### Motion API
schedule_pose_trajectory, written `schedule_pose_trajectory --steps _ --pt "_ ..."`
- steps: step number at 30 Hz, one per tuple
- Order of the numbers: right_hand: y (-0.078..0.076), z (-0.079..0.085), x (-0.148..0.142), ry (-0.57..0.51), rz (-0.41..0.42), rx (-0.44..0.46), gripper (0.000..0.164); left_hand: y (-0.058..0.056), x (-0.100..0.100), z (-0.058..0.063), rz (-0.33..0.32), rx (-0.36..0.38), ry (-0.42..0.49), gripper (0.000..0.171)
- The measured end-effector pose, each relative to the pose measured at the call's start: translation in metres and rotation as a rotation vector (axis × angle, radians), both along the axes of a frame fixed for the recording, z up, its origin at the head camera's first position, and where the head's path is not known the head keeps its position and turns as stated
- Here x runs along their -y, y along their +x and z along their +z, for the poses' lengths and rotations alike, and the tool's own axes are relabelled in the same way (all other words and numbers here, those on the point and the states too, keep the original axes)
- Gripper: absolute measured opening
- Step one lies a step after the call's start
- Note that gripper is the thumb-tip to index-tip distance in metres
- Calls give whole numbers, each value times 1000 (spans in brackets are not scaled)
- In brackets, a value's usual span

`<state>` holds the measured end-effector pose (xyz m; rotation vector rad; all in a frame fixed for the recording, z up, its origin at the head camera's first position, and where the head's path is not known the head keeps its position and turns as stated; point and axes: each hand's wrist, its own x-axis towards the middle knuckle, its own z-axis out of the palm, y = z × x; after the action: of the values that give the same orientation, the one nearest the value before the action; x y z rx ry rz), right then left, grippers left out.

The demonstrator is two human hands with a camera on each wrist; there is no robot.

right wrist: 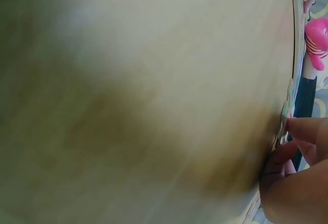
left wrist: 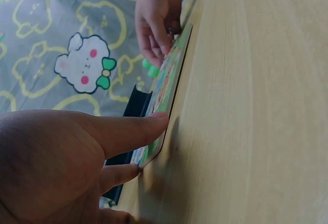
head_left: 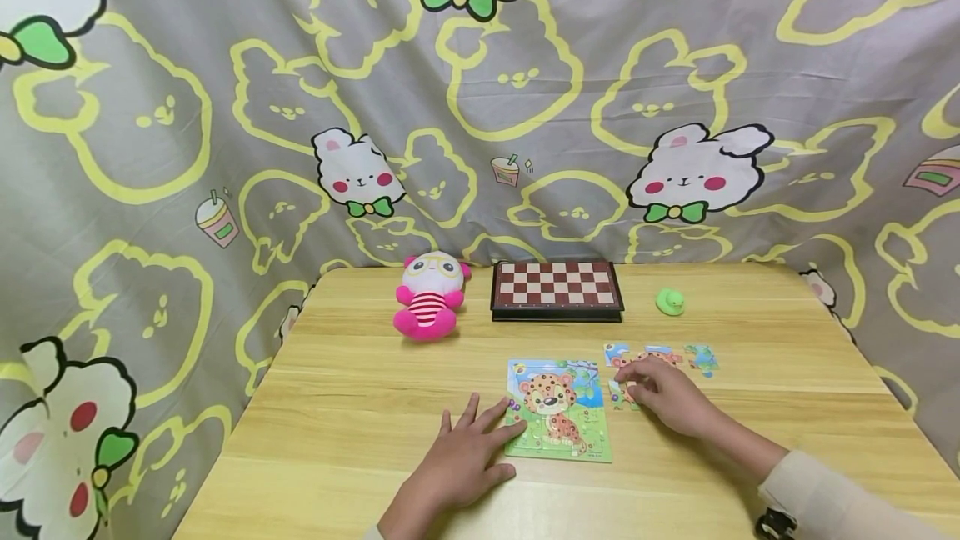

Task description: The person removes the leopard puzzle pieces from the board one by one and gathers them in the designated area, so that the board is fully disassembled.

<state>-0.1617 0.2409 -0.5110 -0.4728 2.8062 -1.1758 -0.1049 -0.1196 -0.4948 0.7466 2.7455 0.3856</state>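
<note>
The left hand (head_left: 467, 458), fingers spread, touches the square, colourful leopard puzzle (head_left: 558, 408). Right of it, the right hand (head_left: 667, 394), fingers bent, touches flat multicoloured jigsaw pieces (head_left: 622, 397); whether pinching, one cannot tell.

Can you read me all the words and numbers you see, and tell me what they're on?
There are none I can read.
Chessboard: tiny marks along its front edge, too small to read.
Puzzle board: tiny marks near its lower right corner, too small to read.
Loose puzzle pieces: no words I can make out.
Curtain: drawings, no readable words.
</note>
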Motion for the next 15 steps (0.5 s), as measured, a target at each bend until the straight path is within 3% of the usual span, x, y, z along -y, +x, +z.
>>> schedule_pose_trajectory --steps 15 --pt "0 -2 -1 10 -7 -11 19 1 -1 4 -2 1 9 61"
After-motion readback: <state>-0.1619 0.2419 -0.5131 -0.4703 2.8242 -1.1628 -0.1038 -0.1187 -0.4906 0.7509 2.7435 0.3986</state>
